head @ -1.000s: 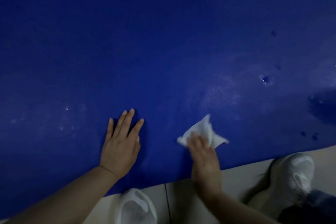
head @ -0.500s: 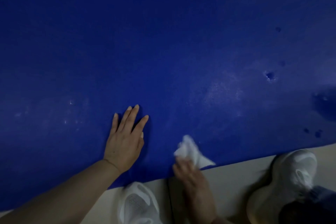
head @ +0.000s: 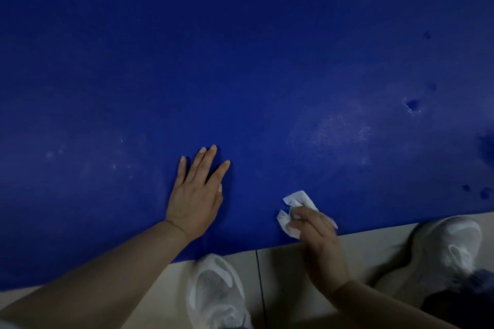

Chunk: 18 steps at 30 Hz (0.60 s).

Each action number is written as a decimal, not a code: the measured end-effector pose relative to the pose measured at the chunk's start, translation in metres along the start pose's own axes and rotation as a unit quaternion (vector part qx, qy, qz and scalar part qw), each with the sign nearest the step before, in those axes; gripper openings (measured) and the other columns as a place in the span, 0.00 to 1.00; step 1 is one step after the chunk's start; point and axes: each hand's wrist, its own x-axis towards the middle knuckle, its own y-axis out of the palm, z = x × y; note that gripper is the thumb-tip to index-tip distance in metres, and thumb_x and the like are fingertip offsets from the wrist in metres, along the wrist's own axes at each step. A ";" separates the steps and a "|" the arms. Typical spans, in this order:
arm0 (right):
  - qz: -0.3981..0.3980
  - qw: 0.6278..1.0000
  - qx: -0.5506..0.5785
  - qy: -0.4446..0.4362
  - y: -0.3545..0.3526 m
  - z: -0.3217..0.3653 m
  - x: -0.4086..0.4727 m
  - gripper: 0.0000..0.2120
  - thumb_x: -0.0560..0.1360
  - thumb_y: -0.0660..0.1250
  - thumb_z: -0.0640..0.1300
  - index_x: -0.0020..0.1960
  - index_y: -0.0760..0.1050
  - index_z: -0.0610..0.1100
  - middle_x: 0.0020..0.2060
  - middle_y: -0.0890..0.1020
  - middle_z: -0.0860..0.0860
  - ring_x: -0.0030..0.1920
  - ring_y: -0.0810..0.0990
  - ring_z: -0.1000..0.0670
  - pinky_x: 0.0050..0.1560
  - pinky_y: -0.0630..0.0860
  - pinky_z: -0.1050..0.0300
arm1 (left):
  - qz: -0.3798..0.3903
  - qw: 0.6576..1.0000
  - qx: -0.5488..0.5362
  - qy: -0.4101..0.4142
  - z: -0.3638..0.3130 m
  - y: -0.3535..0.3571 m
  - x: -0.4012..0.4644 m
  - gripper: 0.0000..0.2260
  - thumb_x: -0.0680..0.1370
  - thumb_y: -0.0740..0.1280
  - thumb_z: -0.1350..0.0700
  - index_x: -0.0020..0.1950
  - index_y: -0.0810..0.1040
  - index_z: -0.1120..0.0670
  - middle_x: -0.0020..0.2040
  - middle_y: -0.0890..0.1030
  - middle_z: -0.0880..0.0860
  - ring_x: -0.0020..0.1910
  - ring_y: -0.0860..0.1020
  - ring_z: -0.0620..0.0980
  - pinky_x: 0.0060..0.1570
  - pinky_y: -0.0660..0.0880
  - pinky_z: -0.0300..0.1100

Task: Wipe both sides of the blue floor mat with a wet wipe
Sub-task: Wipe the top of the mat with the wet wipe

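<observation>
Presently I log: blue floor mat (head: pixel 240 61) spread flat on the tiled floor (head: pixel 283 288); my left hand (head: pixel 196 195) flat on it, fingers straight; my right hand (head: pixel 318 235) clutching a crumpled wet wipe (head: pixel 296 211) at the mat's near edge; two white shoes (head: pixel 216 294) alongside.

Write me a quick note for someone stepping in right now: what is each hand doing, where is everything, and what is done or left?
Left hand: flat, fingers straight, pressing the blue mat down.
Right hand: grips the crumpled wet wipe at the mat's near edge.
The mat lies flat on the tiled floor, white shoes at its near edge.
Done: a damp-looking sheen right of the wipe suggests that patch was wiped.
Left: the rest of this face, some dark marks at the right, then the underside.
</observation>
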 end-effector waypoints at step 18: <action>0.276 0.864 -0.213 -0.363 -0.102 -0.074 0.050 0.11 0.72 0.69 0.48 0.54 0.76 0.55 0.53 0.78 0.59 0.54 0.73 0.58 0.54 0.76 0.62 | 0.007 1.000 0.011 0.009 0.004 -0.001 -0.002 0.22 0.77 0.52 0.54 0.69 0.71 0.55 0.73 0.66 0.59 0.72 0.63 0.57 0.69 0.60 0.62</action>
